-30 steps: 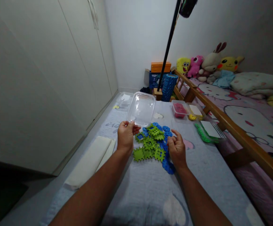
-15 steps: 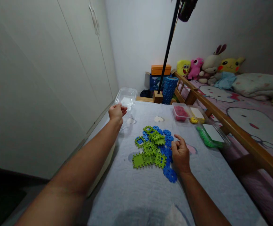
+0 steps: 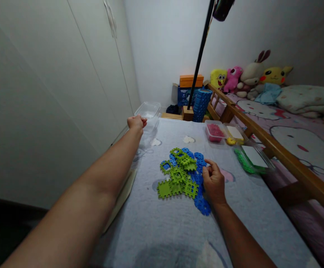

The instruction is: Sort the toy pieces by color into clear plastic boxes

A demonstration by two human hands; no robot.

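At the table's far left corner is a clear plastic container (image 3: 148, 108), its rim close to the wardrobe side. My left hand (image 3: 136, 121) reaches out to its near side with the fingers closed, apparently pinching the rim; the fingertips are partly hidden. A heap of green square interlocking plates (image 3: 178, 175) lies mid-table, over and beside blue round notched discs (image 3: 202, 204). Against the heap's right edge rests my right hand (image 3: 213, 182), loosely curled, index finger and thumb apart, with nothing visible between them.
Clear boxes with red pieces (image 3: 215, 132), yellow pieces (image 3: 231, 141) and green pieces (image 3: 245, 162) stand along the right edge. Beside them runs a wooden bed rail (image 3: 251, 130). White wardrobe doors (image 3: 53, 93) close off the left. A black pole (image 3: 199, 56) rises behind the table.
My left hand has moved farther away and slightly left. The clear container has shifted a little left and its tilt has changed. My right hand has stayed beside the heap.
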